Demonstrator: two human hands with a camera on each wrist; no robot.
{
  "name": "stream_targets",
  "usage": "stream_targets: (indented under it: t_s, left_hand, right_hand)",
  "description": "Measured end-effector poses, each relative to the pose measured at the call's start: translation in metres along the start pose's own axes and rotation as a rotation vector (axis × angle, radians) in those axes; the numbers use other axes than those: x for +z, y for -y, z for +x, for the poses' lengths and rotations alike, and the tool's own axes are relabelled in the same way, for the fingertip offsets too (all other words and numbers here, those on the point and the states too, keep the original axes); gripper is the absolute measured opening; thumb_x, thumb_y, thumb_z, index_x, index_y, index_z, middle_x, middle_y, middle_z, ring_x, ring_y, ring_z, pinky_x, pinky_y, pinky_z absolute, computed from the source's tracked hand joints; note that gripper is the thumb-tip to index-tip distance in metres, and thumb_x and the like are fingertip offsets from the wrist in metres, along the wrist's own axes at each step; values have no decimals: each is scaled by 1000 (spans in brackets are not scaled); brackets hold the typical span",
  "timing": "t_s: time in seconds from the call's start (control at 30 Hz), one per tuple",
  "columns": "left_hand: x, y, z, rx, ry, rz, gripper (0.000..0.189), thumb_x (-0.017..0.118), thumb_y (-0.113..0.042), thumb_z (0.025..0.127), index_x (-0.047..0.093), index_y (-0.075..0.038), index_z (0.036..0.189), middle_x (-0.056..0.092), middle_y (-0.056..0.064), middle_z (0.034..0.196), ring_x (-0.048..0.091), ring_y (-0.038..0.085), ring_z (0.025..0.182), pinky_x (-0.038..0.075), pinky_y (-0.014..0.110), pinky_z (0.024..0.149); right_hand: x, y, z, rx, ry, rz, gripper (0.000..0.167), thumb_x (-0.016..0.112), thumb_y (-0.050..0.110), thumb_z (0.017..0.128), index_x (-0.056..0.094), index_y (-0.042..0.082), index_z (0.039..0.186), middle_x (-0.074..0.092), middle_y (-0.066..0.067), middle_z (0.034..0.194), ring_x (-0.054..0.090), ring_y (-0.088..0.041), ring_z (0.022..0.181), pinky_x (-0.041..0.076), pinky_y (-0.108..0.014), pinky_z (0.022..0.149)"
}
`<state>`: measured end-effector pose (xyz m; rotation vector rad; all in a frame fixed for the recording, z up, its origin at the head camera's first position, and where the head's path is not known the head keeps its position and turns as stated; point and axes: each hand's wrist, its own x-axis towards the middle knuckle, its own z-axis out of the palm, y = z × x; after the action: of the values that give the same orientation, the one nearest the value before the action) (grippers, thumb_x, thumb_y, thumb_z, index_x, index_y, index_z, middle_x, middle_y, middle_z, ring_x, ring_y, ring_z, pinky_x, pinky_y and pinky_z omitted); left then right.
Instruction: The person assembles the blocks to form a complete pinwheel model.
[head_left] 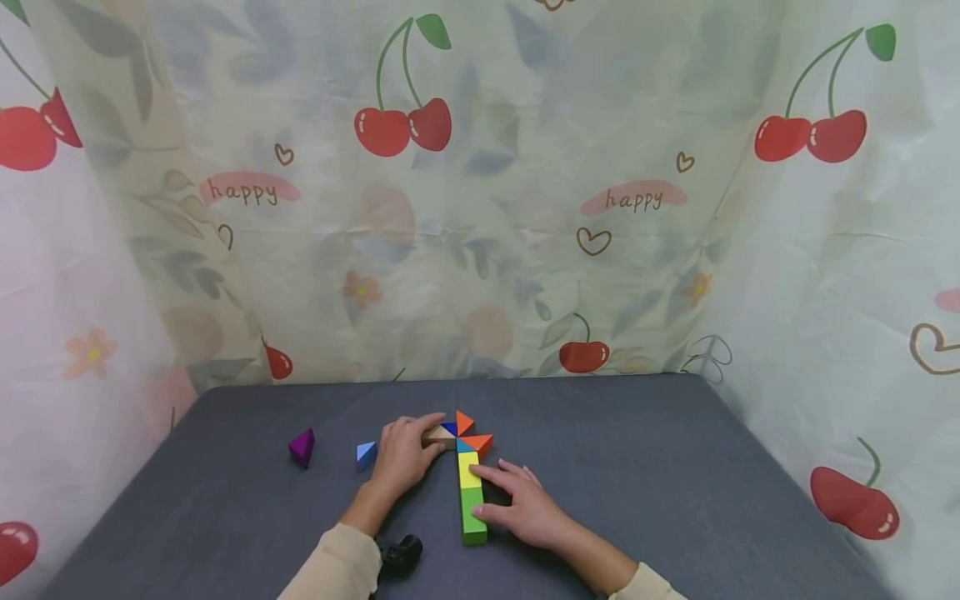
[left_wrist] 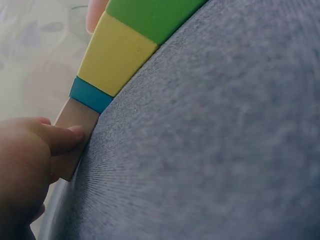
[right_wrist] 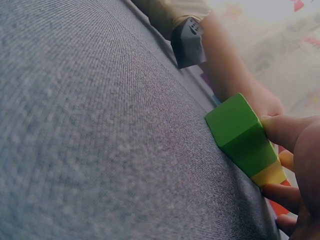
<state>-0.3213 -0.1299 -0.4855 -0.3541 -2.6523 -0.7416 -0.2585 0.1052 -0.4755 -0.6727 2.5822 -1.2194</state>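
Observation:
With thumb and fingers, my left hand (head_left: 402, 450) pinches a plain wooden triangular block (head_left: 441, 437), seen close up in the left wrist view. This block meets a dark blue triangle (head_left: 450, 428) and a teal triangle (head_left: 462, 446). Two orange triangles (head_left: 463, 424) fan out on the right of that meeting point. Below the teal piece, a yellow block (head_left: 468, 470) and a green block (head_left: 473, 517) form a straight column. From the right, my right hand (head_left: 528, 507) touches this column, index finger on the yellow block and thumb on the green one.
A light blue triangular block (head_left: 366, 455) lies just left of my left hand. Farther left is a purple block (head_left: 302, 448). Dark grey cloth covers the table (head_left: 645, 467), and a cherry-print curtain (head_left: 495, 208) hangs behind and along both sides.

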Motion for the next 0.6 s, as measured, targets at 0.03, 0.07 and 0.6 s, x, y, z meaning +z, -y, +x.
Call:
stream_targets:
  t_s: [0.03, 0.07, 0.6]
  left_hand:
    - [0, 0, 1, 0, 5, 1, 50, 80, -24, 82, 65, -23, 130, 69, 3, 112, 56, 25, 104, 36, 49, 97]
    - [0, 1, 1, 0, 10, 2, 50, 80, -25, 82, 65, -23, 130, 68, 3, 113, 56, 25, 103, 36, 49, 97]
    - [0, 3, 5, -17, 71, -32, 49, 78, -26, 84, 64, -25, 131, 65, 3, 118, 55, 24, 103, 38, 47, 94]
  right_hand:
    - [0, 0, 0, -1, -1, 0, 57, 69, 46, 88, 55, 27, 140, 48, -9, 144, 29, -37, 140, 10, -63, 110]
    - [0, 0, 0, -3, -2, -1, 57, 69, 46, 88, 55, 26, 140, 48, -9, 144, 29, -37, 140, 10, -63, 110]
    - [-1, 0, 0, 2, -2, 17, 57, 69, 44, 88, 55, 25, 140, 49, -9, 143, 29, -37, 140, 10, -63, 110]
